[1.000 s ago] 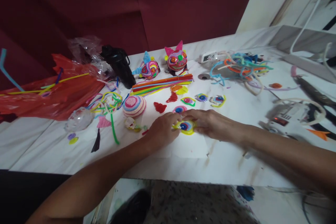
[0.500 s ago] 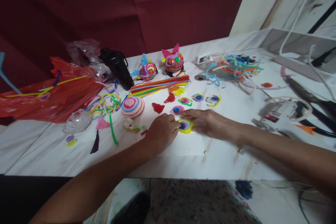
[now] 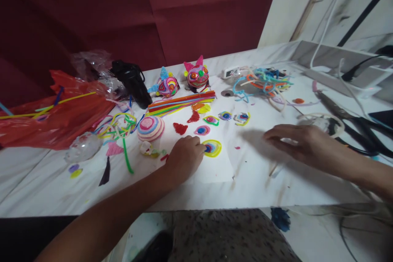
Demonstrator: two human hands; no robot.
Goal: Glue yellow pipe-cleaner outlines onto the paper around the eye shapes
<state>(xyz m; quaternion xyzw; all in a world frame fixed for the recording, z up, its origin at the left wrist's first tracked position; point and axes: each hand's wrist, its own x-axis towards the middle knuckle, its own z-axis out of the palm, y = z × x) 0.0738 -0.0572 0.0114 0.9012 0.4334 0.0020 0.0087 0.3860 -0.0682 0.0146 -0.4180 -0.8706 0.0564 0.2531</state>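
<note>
My left hand [image 3: 185,157] rests on a white sheet [image 3: 215,172], its curled fingers at the left tip of a yellow-edged eye piece [image 3: 215,148] with a blue and red middle. Just above lies a pink-edged eye piece [image 3: 202,130]. Over the table at the right is my right hand [image 3: 299,141], its fingers apart from the thumb; a pale thing under the palm is too unclear to name. More eye pieces, one green-edged [image 3: 211,120], one purple-edged [image 3: 225,116], and two red fuzzy pieces [image 3: 180,128] lie farther back.
A striped dome [image 3: 151,128], coloured pipe cleaners [image 3: 181,103], two decorated animal heads [image 3: 197,75] and a black bottle [image 3: 132,84] stand or lie behind. Large black-handled scissors [image 3: 353,120] and a tangle of strands [image 3: 267,81] are at the right. Red plastic [image 3: 58,110] covers the left.
My right hand has moved away from the yellow-edged eye piece, to the right over the table. My left hand has stayed beside the piece. The view has shifted slightly.
</note>
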